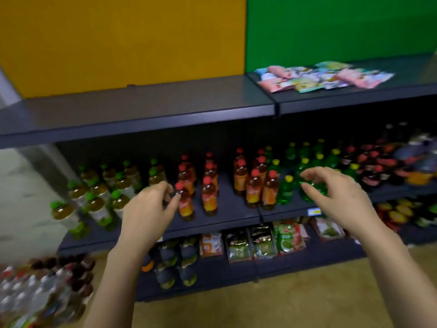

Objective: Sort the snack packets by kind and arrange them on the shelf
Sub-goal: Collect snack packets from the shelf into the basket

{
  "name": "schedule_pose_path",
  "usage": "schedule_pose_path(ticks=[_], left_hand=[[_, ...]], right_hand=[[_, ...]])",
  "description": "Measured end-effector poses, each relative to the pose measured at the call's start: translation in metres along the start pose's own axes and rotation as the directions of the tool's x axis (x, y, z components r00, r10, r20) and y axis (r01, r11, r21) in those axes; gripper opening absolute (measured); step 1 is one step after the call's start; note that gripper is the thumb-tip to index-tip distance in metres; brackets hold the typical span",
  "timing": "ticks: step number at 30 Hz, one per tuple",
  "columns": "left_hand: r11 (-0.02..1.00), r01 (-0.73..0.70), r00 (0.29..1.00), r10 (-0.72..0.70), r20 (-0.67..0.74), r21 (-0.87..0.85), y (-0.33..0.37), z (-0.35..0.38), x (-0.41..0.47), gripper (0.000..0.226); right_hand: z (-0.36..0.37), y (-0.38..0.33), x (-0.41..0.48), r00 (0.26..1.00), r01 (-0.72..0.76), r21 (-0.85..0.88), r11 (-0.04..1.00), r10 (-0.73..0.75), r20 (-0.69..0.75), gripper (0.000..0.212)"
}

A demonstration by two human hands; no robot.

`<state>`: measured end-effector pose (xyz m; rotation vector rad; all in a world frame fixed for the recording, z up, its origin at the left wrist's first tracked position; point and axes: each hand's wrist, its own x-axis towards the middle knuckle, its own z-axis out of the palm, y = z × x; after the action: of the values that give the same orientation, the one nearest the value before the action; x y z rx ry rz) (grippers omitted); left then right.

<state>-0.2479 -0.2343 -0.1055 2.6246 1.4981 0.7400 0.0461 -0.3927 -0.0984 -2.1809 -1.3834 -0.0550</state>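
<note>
- Left hand (147,210) and right hand (340,197): both are hanging empty in front of the middle shelf, fingers loosely spread and curled, holding nothing.
- Snack packets (324,75): they are lying in a mixed, overlapping heap on the right part of the top shelf (142,107), well above and apart from both hands; no sorted groups are showing yet.
- Risk, bottles: the left fingers are appearing just beside a red-capped bottle (185,204); a careless upward reach is likely to clip the caps and topple the closely packed rows.
- Risk, packets: the heap is sitting near the shelf's front edge, so a sweeping grab could be pushing packets off onto the floor (295,304).
- Risk, sorting: similar pink packets are overlapping, so kinds could be getting confused.
- Hard to make out: motion blur is smearing packet prints and bottle labels; the heap's lower layers are being hidden; the shelf's right end is being cut off.
</note>
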Motion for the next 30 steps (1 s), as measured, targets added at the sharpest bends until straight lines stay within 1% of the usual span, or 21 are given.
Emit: schedule_pose_path(ticks=[3,5,10,14,18,22,27,30], left_hand=[[0.998,-0.062,0.998,0.062,-0.002,-0.031,0.057,0.022,0.018,0.021],[0.997,-0.072,0.997,0.071,-0.023,-0.042,0.093,0.037,0.025,0.019],[0.995,-0.065,0.998,0.063,-0.022,-0.077,0.178,0.069,0.030,0.019],[0.993,-0.040,0.997,0.033,-0.074,-0.109,0.228,0.081,0.040,0.016],[0.994,-0.056,0.989,0.042,-0.139,-0.096,0.261,0.076,0.063,0.015],[0.998,-0.044,0.979,0.033,-0.203,-0.050,0.278,0.072,0.097,0.019],[0.999,-0.022,0.974,0.014,-0.226,-0.034,0.286,0.084,0.156,0.021],[0.997,-0.003,0.975,-0.015,-0.222,-0.080,0.288,0.090,0.198,0.019]], right_hand=[[-0.030,0.053,-0.008,0.996,-0.089,-0.026,0.996,0.088,-0.034,0.022],[-0.047,0.085,-0.010,0.994,-0.110,-0.044,0.993,0.109,-0.027,0.022],[-0.083,0.159,-0.001,0.996,-0.085,-0.076,0.994,0.086,0.013,0.024],[-0.107,0.201,0.024,0.999,-0.049,-0.074,0.996,0.050,0.009,0.024],[-0.126,0.217,0.065,1.000,-0.013,-0.021,1.000,0.013,0.005,0.020],[-0.133,0.220,0.115,0.999,0.053,-0.001,0.999,-0.053,0.000,0.020],[-0.119,0.203,0.189,0.991,0.135,0.100,0.986,-0.134,-0.016,0.019],[-0.106,0.182,0.236,0.979,0.195,0.119,0.974,-0.200,0.031,0.026]])
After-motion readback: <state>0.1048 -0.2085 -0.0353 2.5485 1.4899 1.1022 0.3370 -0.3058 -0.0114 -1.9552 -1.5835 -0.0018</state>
